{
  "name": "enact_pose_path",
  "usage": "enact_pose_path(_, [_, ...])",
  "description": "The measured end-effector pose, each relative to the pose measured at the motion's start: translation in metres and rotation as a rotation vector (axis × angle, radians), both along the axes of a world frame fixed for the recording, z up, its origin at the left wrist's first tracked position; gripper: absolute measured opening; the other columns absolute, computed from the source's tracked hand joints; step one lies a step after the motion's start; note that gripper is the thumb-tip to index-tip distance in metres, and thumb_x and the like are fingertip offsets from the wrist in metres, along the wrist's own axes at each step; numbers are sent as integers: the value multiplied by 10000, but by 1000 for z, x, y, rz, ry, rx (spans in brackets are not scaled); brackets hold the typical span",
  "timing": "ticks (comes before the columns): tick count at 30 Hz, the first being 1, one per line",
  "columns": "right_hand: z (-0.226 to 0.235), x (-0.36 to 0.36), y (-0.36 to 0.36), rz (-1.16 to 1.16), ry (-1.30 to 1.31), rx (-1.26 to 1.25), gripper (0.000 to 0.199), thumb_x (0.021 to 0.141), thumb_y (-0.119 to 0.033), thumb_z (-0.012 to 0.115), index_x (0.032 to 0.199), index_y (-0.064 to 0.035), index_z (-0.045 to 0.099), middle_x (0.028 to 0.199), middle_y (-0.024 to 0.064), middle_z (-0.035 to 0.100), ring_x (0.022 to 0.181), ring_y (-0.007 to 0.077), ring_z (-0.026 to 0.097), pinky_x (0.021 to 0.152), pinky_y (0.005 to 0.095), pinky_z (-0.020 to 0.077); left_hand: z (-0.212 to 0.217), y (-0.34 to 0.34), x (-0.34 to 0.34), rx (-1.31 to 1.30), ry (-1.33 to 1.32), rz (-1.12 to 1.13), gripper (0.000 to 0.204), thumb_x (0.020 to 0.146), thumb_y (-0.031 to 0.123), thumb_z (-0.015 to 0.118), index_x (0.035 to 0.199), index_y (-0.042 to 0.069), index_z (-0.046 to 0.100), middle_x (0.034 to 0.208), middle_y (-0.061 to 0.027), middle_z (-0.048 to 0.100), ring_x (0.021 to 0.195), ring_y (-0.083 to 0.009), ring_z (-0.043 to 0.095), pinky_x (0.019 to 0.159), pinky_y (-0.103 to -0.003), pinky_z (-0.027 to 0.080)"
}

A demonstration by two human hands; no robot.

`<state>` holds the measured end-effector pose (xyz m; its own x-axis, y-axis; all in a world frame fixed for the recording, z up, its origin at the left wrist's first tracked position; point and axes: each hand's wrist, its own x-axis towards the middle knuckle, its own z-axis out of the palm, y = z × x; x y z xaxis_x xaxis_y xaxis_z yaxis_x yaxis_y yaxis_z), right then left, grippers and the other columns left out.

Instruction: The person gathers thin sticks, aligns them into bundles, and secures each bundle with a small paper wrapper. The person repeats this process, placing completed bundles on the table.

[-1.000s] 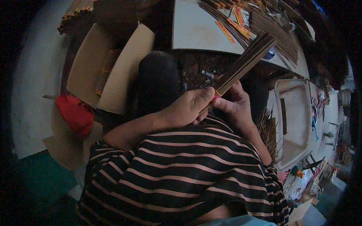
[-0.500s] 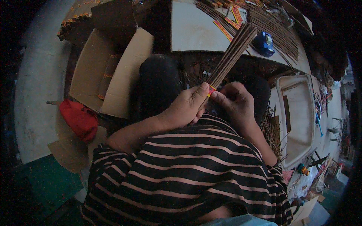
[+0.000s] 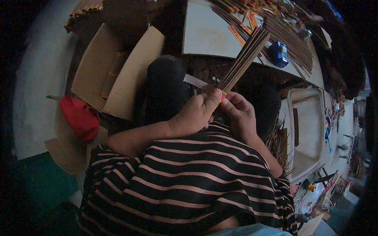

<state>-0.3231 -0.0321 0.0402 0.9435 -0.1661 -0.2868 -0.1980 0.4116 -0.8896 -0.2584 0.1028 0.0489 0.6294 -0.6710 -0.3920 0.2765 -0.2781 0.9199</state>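
Note:
A bundle of thin brown incense sticks (image 3: 247,56) slants up and to the right in front of my chest. My left hand (image 3: 195,114) is closed around its lower part, with the thumb on top. A red and yellow paper band (image 3: 223,95) lies against the sticks at the thumb tip. With thumb and fingers pressed together, my right hand (image 3: 241,112) pinches this band at the bundle's right side. One pale paper strip (image 3: 197,82) sticks out leftward beyond my left hand; whether it is part of the band, I cannot tell. The sticks' lower ends are hidden.
Ahead, a white table (image 3: 204,33) bears loose incense sticks (image 3: 289,45), red and yellow paper strips (image 3: 236,35) and a blue tape dispenser (image 3: 278,54). An open cardboard box (image 3: 132,72) and red cloth (image 3: 80,120) are at left, a white tub (image 3: 309,137) at right.
The pale strip now shows left of my left hand. My right hand has moved closer in against the bundle, its fingers more gathered. The whole view has shifted slightly.

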Motion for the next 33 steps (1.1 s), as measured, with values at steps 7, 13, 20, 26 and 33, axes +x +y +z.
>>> enact_pose_path(7, [-1,1,1,116,-161,355,209,868,-129,508,1003,30,509,899,114,584,731,215,594,633,328,515,3,3,0,-93,-10,-69,528,905,500,269,847,35,511,543,3,433,445,-76,431,412,-197,364])
enact_pose_path(13, [0,1,-1,148,-177,344,211,848,-137,535,994,14,518,898,117,585,717,228,598,650,333,509,5,4,3,-149,27,-128,507,908,495,258,763,64,483,534,-5,434,440,-79,428,426,-192,365])
enact_pose_path(20, [-18,2,-23,132,-195,-56,195,774,-166,634,891,-14,601,842,43,597,781,134,546,768,276,424,9,4,11,-85,-6,-290,646,886,556,235,516,75,456,479,-17,430,451,-87,440,465,-210,376])
enact_pose_path(26, [4,2,-40,234,-93,-78,238,717,-173,684,880,-11,623,821,31,617,790,134,557,764,272,429,9,4,13,-64,5,-336,591,898,526,260,601,68,487,506,-7,434,465,-85,424,474,-219,369])
enact_pose_path(33, [29,8,-30,163,-6,-381,255,694,-210,628,843,-12,568,748,40,590,663,110,535,622,228,430,11,2,11,-31,-148,-318,456,926,433,305,844,29,500,580,-31,489,509,-130,458,491,-265,386])
